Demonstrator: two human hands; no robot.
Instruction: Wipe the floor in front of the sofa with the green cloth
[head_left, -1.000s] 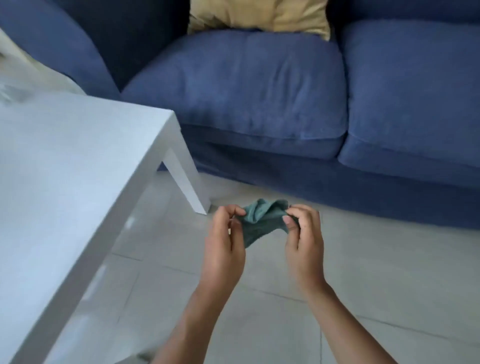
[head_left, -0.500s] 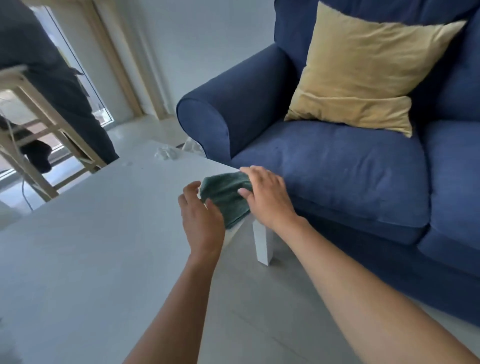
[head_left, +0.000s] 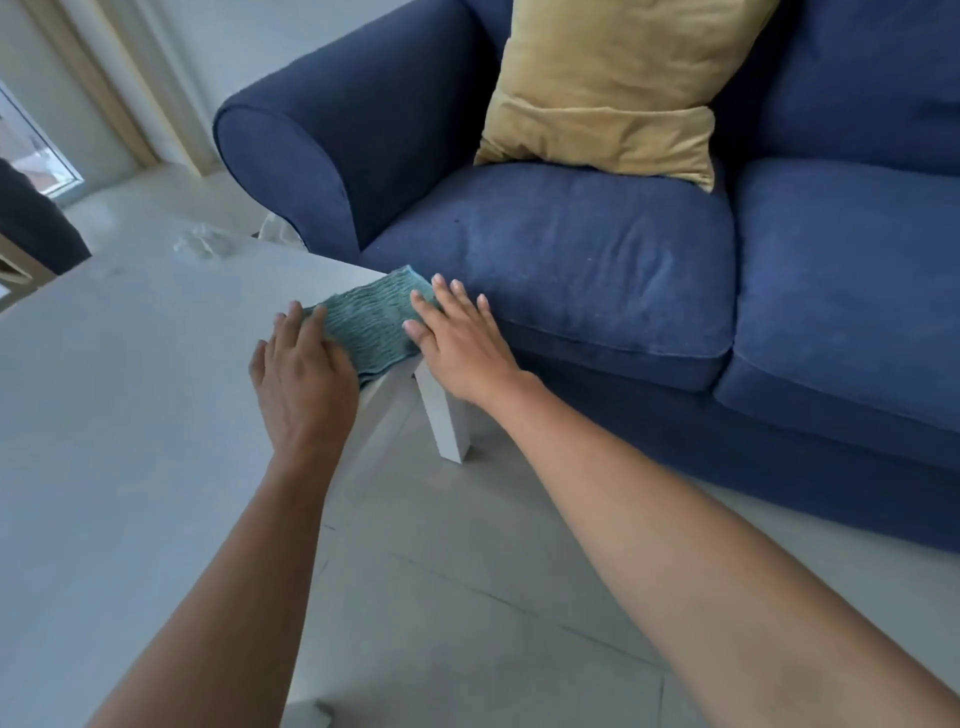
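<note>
The green cloth (head_left: 371, 327) lies folded flat on the near corner of the white table (head_left: 130, 389), close to the blue sofa (head_left: 571, 260). My left hand (head_left: 301, 374) rests flat with its fingertips on the cloth's left edge. My right hand (head_left: 462, 343) lies flat with spread fingers along the cloth's right edge, past the table corner. Neither hand grips the cloth. The pale tiled floor (head_left: 467, 571) runs between the table and the sofa front, under my forearms.
A yellow cushion (head_left: 613, 88) leans on the sofa back. The table's white leg (head_left: 447, 415) stands on the floor close to the sofa base. A crumpled clear wrapper (head_left: 200, 244) lies at the table's far edge. A dark garment (head_left: 36, 223) hangs at the left.
The cloth went from being held bunched above the floor to lying folded flat on the table corner. Both hands have let go and now lie flat at its edges.
</note>
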